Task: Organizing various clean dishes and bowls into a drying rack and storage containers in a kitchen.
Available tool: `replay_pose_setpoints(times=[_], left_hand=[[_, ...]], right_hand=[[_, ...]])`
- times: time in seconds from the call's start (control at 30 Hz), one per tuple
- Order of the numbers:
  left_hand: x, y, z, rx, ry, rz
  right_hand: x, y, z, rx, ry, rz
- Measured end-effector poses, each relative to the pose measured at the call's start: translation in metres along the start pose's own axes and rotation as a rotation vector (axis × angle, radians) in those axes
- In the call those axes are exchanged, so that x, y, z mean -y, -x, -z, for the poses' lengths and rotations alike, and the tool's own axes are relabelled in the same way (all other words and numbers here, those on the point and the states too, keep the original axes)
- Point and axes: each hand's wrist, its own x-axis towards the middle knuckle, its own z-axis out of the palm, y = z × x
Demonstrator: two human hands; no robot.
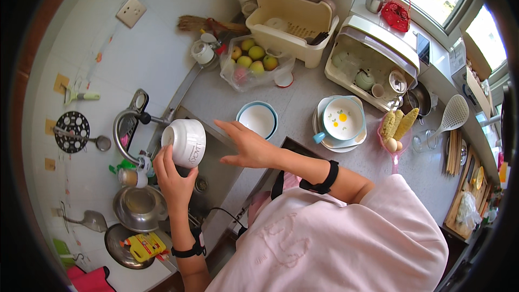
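Observation:
A white ceramic bowl bearing dark writing (185,142) is tilted above the sink (221,160), its base towards the wall. My left hand (174,174) grips it from below, fingers on its base and thumb by its side. To its right my right hand (247,144) reaches over the sink's edge, fingers apart and holding nothing. Just beyond that hand, nested blue-rimmed white bowls (258,119) stand on the counter. Farther right, a blue-handled bowl with a flower pattern (343,118) rests on a stack of white plates (317,123).
A curved faucet (117,129) arches at the sink's wall side, near a steel basin (140,209). Behind are a bag of apples (253,63), a cream dish rack (292,28) and an open dish box (371,63). Corn cobs (399,125) and eggs lie in a pink strainer (395,162) at right.

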Motion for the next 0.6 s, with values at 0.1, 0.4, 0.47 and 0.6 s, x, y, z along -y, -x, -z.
replay_pose_setpoints(times=[0.1,0.4,0.47,0.6], left_hand=[[0.001,-0.025,-0.012,0.012,0.014,-0.022],[-0.057,-0.201,-0.091,0.038,0.092,-0.233],[-0.079,-0.246,-0.125,0.054,0.112,-0.289],[-0.126,-0.335,-0.225,0.14,0.113,-0.387]], right_hand=[[-0.003,0.009,0.027,-0.015,-0.058,-0.111],[-0.038,0.03,0.093,-0.262,-0.127,-0.149],[-0.043,0.043,0.097,-0.329,-0.156,-0.18],[-0.059,0.05,0.113,-0.335,-0.194,-0.233]])
